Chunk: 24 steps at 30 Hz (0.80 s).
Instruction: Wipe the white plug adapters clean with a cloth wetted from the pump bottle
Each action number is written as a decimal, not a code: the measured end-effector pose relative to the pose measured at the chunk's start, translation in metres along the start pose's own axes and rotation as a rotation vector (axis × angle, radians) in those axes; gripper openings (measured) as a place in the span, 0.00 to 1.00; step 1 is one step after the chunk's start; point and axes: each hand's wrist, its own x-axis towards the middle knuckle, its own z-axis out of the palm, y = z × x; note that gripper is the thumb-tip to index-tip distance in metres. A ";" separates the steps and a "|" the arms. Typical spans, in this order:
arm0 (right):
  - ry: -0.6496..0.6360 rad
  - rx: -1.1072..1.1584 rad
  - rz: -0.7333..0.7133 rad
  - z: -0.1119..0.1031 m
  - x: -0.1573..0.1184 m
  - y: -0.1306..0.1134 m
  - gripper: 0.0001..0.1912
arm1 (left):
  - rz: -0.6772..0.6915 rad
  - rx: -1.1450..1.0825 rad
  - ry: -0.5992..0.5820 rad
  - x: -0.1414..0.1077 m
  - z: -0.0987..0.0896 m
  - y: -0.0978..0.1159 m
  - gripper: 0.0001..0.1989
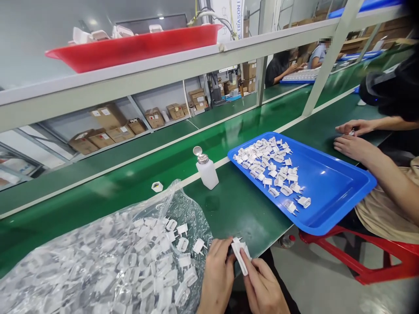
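Low in the view, my left hand (217, 271) is closed with its fingers curled at the edge of a white folded cloth (241, 257). Thin pin tips of a white plug (239, 239) show past the cloth at my left fingertips; the rest of it is hidden. My right hand (264, 285) grips the cloth, with a finger stretched along it. To the left of my hands, a clear plastic bag (193, 209) lies open, full of many white two-pin plugs (144, 257). Several of them sit loose near its mouth, close to my left hand.
A white pump bottle (207, 173) with its metal lid up stands ahead. Right of it, a blue tray (330, 174) holds many plugs. A co-worker's hands (356, 139) are beyond it. One white piece (157, 186) lies on the green belt. Overhead is a shelf with a red tray (140, 50).
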 end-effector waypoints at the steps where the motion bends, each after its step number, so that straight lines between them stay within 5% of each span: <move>1: -0.014 0.008 0.003 -0.002 0.002 0.000 0.38 | -0.001 0.004 0.001 0.000 0.000 0.000 0.19; 12: -0.187 0.134 0.165 -0.013 0.032 0.004 0.33 | 0.026 0.070 -0.043 0.000 -0.003 0.009 0.15; 19: -0.311 0.175 0.237 -0.029 0.070 0.011 0.20 | 0.096 0.178 0.152 -0.009 0.020 0.000 0.22; 24: -0.299 0.179 0.247 -0.028 0.066 0.012 0.17 | 0.122 0.218 0.216 -0.009 0.023 0.001 0.22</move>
